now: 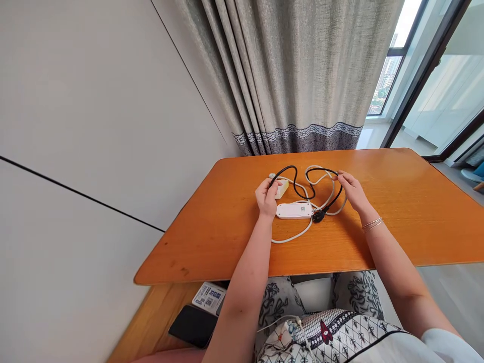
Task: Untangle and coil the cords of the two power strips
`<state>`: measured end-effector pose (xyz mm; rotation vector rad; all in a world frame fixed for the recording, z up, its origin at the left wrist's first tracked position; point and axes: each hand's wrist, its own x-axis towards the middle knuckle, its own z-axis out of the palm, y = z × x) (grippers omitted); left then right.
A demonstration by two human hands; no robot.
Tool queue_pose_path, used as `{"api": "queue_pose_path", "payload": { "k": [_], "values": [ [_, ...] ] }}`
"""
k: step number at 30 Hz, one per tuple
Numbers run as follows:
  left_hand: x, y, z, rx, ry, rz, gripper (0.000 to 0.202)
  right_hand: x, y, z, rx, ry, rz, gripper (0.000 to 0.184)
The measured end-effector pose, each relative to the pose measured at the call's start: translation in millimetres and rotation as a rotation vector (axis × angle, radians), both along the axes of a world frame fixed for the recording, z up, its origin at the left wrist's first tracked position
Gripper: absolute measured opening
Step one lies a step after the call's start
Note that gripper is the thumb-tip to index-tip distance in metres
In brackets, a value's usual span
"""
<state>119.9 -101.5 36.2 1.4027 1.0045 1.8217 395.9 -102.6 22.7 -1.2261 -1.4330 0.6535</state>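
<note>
A black power cord (293, 168) lies in loops across the middle of the wooden table, its black plug (318, 216) resting at the near side. My left hand (266, 197) is closed round one stretch of this cord. On the right, the fingers of my right hand (351, 189) pinch another part of the same cord. Between my hands lies a white power strip (294, 210), with its white cable (293, 239) curling around and beneath the black loops. Partly behind my left hand is a pale, boxy block (282, 188).
The orange-brown table (212, 217) meets a white wall (94, 126) at left. A grey curtain (302, 70) hangs behind it. A dark phone-like slab (193, 326) and a white printed box (209, 297) lie below the table's near edge.
</note>
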Motion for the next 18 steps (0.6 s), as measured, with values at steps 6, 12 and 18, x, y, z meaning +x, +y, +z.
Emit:
{"api": "queue_pose_path", "payload": {
  "k": [6, 12, 18],
  "values": [
    [3, -1, -2.6, 0.015, 0.018, -0.046, 0.035, -11, 8, -6.7, -0.343, 0.431, 0.113, 0.050],
    [5, -2, -2.1, 0.017, 0.030, -0.044, 0.032, -12, 7, 0.0, -0.415, 0.661, 0.206, 0.037],
    [7, -3, -0.9, -0.001, 0.042, -0.027, 0.034, -8, 4, -4.2, -0.344, 0.458, 0.244, 0.029]
  ]
}}
